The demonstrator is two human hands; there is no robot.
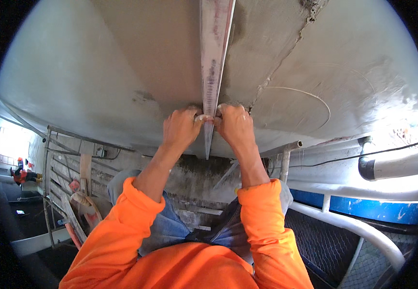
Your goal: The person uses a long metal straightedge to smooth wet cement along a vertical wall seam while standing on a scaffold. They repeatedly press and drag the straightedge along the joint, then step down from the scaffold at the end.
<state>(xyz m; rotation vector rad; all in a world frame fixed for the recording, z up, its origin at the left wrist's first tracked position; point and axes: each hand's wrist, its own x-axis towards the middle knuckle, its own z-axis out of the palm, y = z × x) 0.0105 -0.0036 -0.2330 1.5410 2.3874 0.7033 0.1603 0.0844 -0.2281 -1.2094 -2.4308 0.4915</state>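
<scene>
A long metal straightedge (212, 62) runs from the top edge of the view down to just below my hands, lying along a plastered wall (161, 53). My left hand (182, 126) grips its left edge, fingers curled and thumb across the face. On the opposite edge my right hand (236, 124) is closed the same way, with pale smears on its knuckles. To the right of the bar the plaster is rougher, with a raised ragged seam and a curved ridge. The left side looks smoother. My fingertips behind the bar are hidden.
Scaffold pipes (50, 178) and boards stand at left, with another person (22, 176) in orange farther off. A white railing (353, 226) curves along the right above wire mesh (320, 241). A blue band (377, 208) and a large pipe (397, 164) lie beyond it.
</scene>
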